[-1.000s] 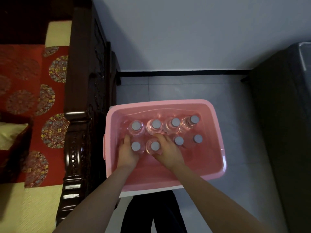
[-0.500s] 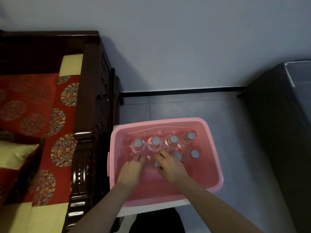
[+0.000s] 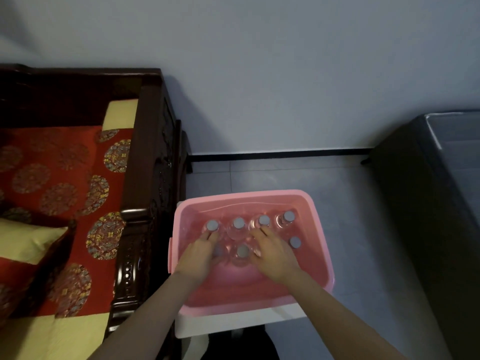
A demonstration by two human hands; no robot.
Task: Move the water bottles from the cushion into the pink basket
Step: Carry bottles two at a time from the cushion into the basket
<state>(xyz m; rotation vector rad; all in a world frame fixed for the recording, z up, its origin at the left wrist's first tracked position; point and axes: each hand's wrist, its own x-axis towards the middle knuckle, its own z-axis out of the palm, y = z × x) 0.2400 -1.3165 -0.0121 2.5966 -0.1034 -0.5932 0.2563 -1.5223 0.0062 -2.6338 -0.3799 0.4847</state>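
Seven or so capped water bottles upright inside one pink basket.

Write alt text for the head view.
Both hands, left hand and right hand, rest among upright grey-capped water bottles in a pink basket on the floor beside a dark wooden sofa with a red cushion.

Grey wall — tiled floor; dim

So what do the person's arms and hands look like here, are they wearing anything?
Both forearms are bare, with no sleeves showing. The left hand and right hand wear no gloves, and no rings, watch or bracelet are visible. In this dim light, small details on the fingers can't be made out.
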